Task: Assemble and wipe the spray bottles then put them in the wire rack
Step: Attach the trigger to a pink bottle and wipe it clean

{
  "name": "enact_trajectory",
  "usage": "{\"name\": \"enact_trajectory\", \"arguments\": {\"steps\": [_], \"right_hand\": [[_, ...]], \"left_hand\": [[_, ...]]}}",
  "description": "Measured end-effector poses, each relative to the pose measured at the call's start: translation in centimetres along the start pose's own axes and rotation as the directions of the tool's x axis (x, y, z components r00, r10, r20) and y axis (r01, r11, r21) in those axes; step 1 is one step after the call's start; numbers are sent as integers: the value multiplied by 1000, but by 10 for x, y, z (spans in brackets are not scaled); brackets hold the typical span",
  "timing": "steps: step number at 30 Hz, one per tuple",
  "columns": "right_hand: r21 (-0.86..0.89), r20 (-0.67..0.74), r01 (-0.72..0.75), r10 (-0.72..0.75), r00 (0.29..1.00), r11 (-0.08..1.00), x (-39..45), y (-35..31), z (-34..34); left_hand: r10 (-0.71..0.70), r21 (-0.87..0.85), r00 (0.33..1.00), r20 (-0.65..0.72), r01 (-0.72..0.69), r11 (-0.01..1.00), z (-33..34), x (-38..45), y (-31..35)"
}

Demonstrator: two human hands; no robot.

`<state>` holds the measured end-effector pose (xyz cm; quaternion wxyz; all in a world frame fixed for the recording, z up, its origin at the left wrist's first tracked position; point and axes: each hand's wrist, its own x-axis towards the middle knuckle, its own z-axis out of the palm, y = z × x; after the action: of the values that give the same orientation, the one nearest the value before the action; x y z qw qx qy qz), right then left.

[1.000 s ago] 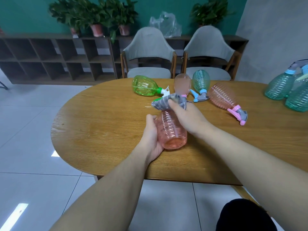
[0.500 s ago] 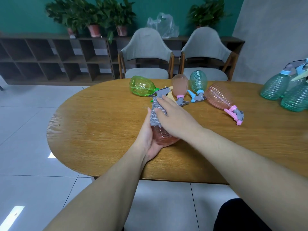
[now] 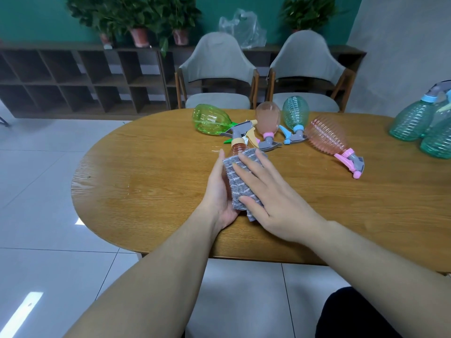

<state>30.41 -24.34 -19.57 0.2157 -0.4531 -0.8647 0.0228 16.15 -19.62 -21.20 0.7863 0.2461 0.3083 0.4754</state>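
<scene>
The left hand (image 3: 220, 191) cups the bottle (image 3: 238, 150) on the worktop (image 3: 151, 181); the right hand (image 3: 275, 198) presses a cloth (image 3: 240, 184) onto it, fingers straight.

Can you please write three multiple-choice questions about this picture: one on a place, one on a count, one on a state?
1. Where does the grey cloth lie?
A. Over the bottle held in the hands
B. On a chair seat
C. On the floor

2. How many bottles lie on their side in the group at the middle of the table, behind the hands?
A. Two
B. Four
C. Seven

3. How is the right hand?
A. Curled in a fist above the table
B. Flat, fingers straight, pressing on the cloth
C. Pinching a pink trigger

Answers:
1. A: the cloth wraps the orange bottle, which the left hand holds from the side.
2. B: a green bottle, a pale pink bottle, a teal bottle and a ribbed pink bottle lie there.
3. B: the straight fingers rest on the cloth.
</scene>
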Motion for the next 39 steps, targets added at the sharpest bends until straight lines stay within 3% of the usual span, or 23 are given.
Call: {"name": "enact_trajectory", "arguments": {"steps": [4,14,18,20,23,27,30,34,39], "right_hand": [[254,-57,-116,134,989,960,-4,-5,-1],[317,108,-378,363,926,870,46,4,-31],[504,167,-464,445,880,728,54,6,-29],[527,141,-455,455,879,717,51,2,-21],[469,84,-400,411,908,788,42,-5,-14],[243,16,-275,280,960,930,23,-8,-9],[151,19,-168,167,986,974,6,-6,-5],[139,13,-103,102,995,985,-8,1,1],[181,-137,-34,60,989,983,-14,-2,11]], "left_hand": [[45,47,998,38,-47,998,3,-3,-1],[40,39,992,122,-45,998,6,-7,-3],[55,7,992,110,-56,998,2,-5,-3],[64,-24,994,87,-62,998,0,-3,-4],[77,-35,996,50,-76,997,-2,-1,-5],[113,-41,994,6,-112,993,-2,0,-7],[124,-33,992,1,-124,992,1,0,-7],[100,-8,995,-17,-100,995,4,-1,-6],[41,11,999,30,-42,999,6,-7,-3]]}}
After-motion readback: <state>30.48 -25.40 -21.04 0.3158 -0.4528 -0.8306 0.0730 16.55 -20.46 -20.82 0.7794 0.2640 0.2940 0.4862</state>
